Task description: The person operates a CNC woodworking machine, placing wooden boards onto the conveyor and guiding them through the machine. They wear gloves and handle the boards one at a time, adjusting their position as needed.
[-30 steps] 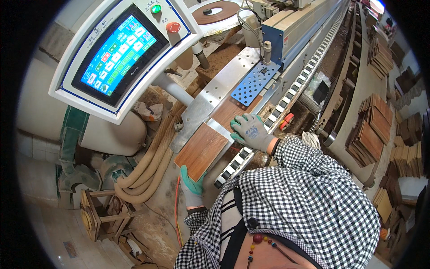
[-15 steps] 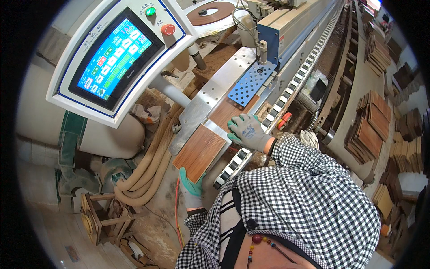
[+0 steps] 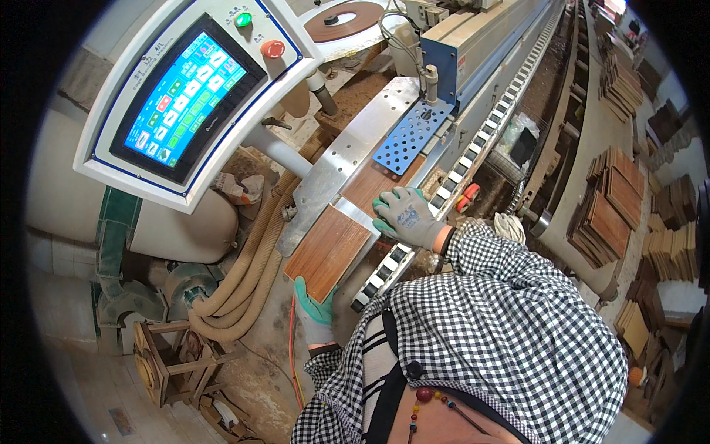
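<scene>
A brown wood-grain panel (image 3: pixel 330 253) lies at the near end of the machine's metal table (image 3: pixel 310 198). My left hand (image 3: pixel 316 311), in a grey and green glove, grips its near end, the thumb spread along the edge. Farther in, a second wood-grain panel (image 3: pixel 373 185) sits partly beneath a blue perforated plate (image 3: pixel 414 138). My right hand (image 3: pixel 408 216), gloved the same way, lies on this panel's near right part with its fingers over the surface and the thumb apart. A narrow gap separates the two panels.
A control console (image 3: pixel 188 103) with a lit screen rises at the left. Right of my right hand runs a chain conveyor (image 3: pixel 452 189) with a red part (image 3: pixel 467 197) beside it. Ribbed hoses (image 3: pixel 259 266) hang at left. Panel stacks (image 3: pixel 608 207) stand far right.
The whole view shifts very slightly. Both hands and both panels keep practically the same places relative to the machine.
</scene>
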Demonstrator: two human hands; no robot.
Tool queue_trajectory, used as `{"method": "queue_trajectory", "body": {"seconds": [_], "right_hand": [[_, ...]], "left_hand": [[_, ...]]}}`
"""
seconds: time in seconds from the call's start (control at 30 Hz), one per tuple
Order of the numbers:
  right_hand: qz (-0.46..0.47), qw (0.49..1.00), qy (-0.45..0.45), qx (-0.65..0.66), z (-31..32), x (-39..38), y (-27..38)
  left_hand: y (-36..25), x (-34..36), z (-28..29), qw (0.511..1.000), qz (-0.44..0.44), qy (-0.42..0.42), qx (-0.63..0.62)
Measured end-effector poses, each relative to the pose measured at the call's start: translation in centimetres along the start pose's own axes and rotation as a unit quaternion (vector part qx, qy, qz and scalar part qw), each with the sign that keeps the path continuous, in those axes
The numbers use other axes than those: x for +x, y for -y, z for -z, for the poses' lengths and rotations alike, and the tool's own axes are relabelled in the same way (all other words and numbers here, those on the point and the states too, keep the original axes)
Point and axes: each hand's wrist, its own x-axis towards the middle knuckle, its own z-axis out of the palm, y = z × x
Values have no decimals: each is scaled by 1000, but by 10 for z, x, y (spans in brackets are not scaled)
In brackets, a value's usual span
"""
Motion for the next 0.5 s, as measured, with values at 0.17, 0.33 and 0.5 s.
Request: {"method": "queue_trajectory", "body": {"seconds": [0.17,0.33,0.5], "right_hand": [[0,1000,1,8,0,1,-1],[2,1000,-10,14,1,0,-1],[-5,1000,13,1,0,1,-1]], "left_hand": [[-1,-2,-2,1000,0,-7,-25],[-1,-1,-1,998,20,-19,-60],[-2,-3,-1,998,16,-14,-55]]}}
